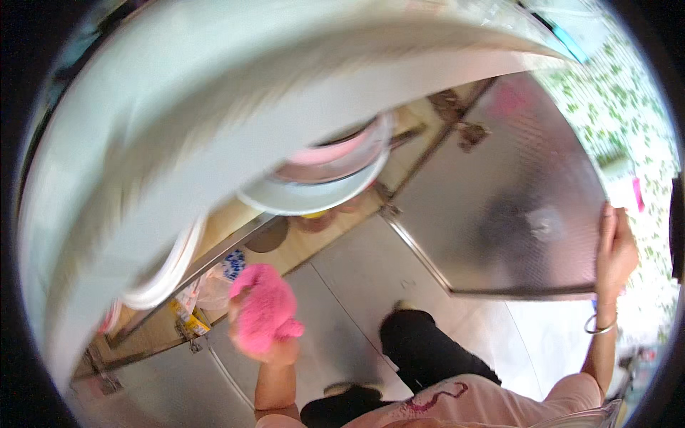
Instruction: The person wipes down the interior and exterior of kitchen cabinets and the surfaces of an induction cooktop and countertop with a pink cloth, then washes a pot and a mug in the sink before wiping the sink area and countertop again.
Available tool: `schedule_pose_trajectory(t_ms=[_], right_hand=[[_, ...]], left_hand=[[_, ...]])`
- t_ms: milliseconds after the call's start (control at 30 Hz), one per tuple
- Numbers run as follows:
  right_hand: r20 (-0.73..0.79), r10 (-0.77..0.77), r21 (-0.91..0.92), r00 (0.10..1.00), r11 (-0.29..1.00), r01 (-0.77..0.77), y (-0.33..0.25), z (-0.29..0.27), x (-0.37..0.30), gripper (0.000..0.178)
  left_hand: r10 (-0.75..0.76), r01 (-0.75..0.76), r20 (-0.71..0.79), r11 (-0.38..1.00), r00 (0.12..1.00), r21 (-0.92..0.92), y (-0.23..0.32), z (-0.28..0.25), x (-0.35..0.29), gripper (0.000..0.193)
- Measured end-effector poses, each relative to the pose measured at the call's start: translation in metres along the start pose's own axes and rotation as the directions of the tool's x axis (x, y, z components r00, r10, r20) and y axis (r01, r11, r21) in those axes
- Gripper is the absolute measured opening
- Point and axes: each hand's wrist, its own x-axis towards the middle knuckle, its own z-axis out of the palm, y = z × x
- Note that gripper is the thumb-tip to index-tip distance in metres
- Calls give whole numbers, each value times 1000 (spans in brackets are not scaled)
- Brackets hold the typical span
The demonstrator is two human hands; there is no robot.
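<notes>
Kitchen, seemingly domestic; low, beige-lined under-counter cupboard (325,239) standing open.
Pale, smooth, thick-edged countertop (178,107) is overhanging it; grey, textured, metal-framed door (478,228) is hanging open. Round white and pink basins (325,189) are sitting stacked inside; small yellow packet (189,322) is lying farther left. Large, smooth grey floor tiles (367,267) are showing below; white surface with green leaf print (646,107) is running along the right.

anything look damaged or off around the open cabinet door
The hinge toward the top of the picture looks brown and blotchy, perhaps rusted or grimy, against the silvery door. No spill shows, though blur hides finer detail.
</notes>
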Motion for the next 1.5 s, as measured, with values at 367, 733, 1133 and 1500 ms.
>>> schedule_pose_trajectory(t_ms=[367,733,1133,1500], right_hand=[[804,-180,444,566,815,-372,33,-50,36,17],[700,-303,612,646,721,-325,40,-38,28,25],[717,-349,695,603,425,-580,9,-44,10,40],[632,-770,345,-86,379,-858,109,80,110,23]], left_hand=[[-558,680,545,733,626,-31,182,16,12,25],[-897,919,215,394,385,-4,430,18,37,26],[-966,971,96,234,238,-52,541,97,-54,21],[-978,994,-180,110,107,-6,573,185,-87,26]])
